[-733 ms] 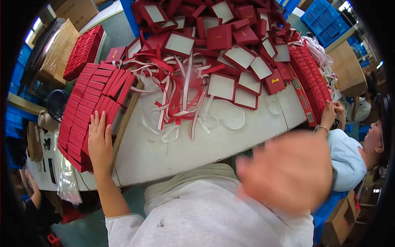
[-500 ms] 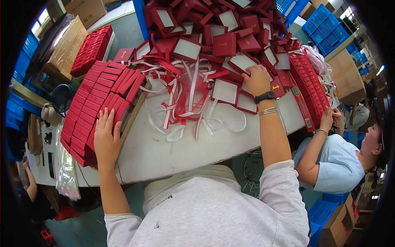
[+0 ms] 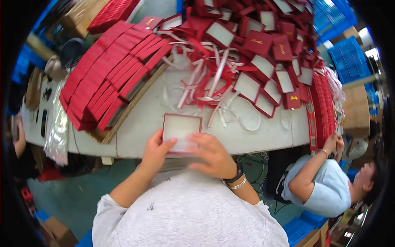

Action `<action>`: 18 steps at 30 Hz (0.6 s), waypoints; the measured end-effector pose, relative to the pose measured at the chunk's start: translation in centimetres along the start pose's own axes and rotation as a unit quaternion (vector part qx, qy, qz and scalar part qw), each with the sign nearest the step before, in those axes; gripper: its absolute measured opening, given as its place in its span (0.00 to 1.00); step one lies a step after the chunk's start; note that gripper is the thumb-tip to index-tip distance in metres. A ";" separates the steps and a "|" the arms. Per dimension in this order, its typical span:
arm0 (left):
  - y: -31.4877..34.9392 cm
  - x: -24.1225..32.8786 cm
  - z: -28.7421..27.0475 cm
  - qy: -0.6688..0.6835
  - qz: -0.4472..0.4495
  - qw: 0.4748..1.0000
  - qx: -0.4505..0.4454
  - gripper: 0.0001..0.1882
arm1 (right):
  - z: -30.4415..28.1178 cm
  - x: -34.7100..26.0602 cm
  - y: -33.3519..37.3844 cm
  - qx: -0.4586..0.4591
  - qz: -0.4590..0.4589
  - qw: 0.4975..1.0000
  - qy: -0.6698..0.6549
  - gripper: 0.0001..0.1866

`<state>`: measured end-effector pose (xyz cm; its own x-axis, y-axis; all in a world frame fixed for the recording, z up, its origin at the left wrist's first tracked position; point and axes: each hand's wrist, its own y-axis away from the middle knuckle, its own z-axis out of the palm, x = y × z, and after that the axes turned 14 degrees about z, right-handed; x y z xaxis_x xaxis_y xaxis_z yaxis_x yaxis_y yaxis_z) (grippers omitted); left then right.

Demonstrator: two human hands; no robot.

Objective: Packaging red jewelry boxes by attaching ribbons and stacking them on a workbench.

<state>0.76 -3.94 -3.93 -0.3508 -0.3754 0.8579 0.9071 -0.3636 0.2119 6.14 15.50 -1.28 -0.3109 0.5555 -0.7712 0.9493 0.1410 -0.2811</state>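
My left hand (image 3: 156,150) grips a shallow square red box piece (image 3: 182,126) by its left side, thumb over the near left corner. Its pale inside faces up, near the table's front edge. At its right side is my right hand (image 3: 212,154), blurred by motion. The fingers of that hand look spread, the upper ones over the box's near right corner; whether they touch it I cannot tell. Beyond the box lies a tangle of red and white ribbons (image 3: 210,78). Farther right, red box pieces (image 3: 263,66) are heaped, some pale side up, others showing red outsides.
Rows of red boxes (image 3: 115,66) stand packed in a cardboard tray (image 3: 123,117) at left. Another red stack (image 3: 321,103) stands at right, where a seated person in light blue (image 3: 321,181) works. Blue crates (image 3: 352,59) and a black fan (image 3: 72,52) flank the white table (image 3: 263,138).
Both hands have come together at the table's front edge. My left hand left the stacked boxes and my right left the heap. A box piece is now in my left hand. The view has shifted.
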 end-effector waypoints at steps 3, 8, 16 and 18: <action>-1.1 1.6 -3.2 -0.224 0.125 0.966 0.041 0.18 | -1.1 5.1 -1.2 0.234 0.290 0.921 -0.114 0.14; -0.1 4.6 -3.9 -0.356 0.085 0.928 0.066 0.19 | -1.7 7.9 -7.7 0.185 0.271 0.913 0.241 0.15; 2.7 3.7 -4.1 -0.638 0.361 0.680 0.033 0.25 | -1.7 3.1 -9.4 0.273 0.218 0.937 0.016 0.02; 3.0 3.9 -3.9 -0.643 0.342 0.684 -0.050 0.24 | -1.8 4.1 -9.5 0.256 0.156 0.944 0.137 0.06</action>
<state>1.19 -9.80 -1.81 0.7004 0.5487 0.4566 0.7134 -0.5586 -0.4231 -4.09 17.89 -0.80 0.0711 0.7053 -0.7053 0.8231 -0.4409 -0.3579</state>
